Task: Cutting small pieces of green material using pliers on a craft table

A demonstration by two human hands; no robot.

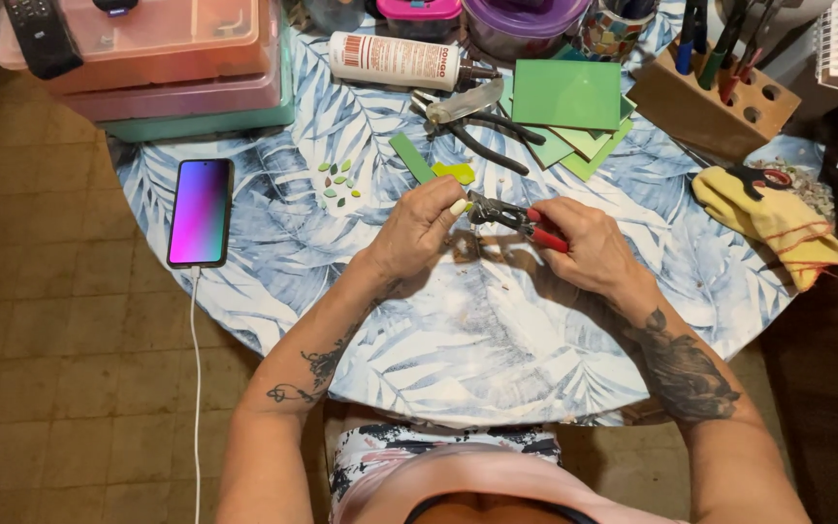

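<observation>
Head view: right hand (586,245) grasps red-handled nippers (514,219).

Nippers (511,215): dull grey metal head, glossy red plastic-coated handles.
Table cover (458,340): smooth cloth with a matt leaf print.
Green tiles (566,95), far edge: flat, smooth, slightly glossy.
Tool block (720,107), far right edge: raw matt wood.
Phone (201,212), left edge: glossy glass screen.
Rag (778,221), right edge: soft yellow cloth.
</observation>
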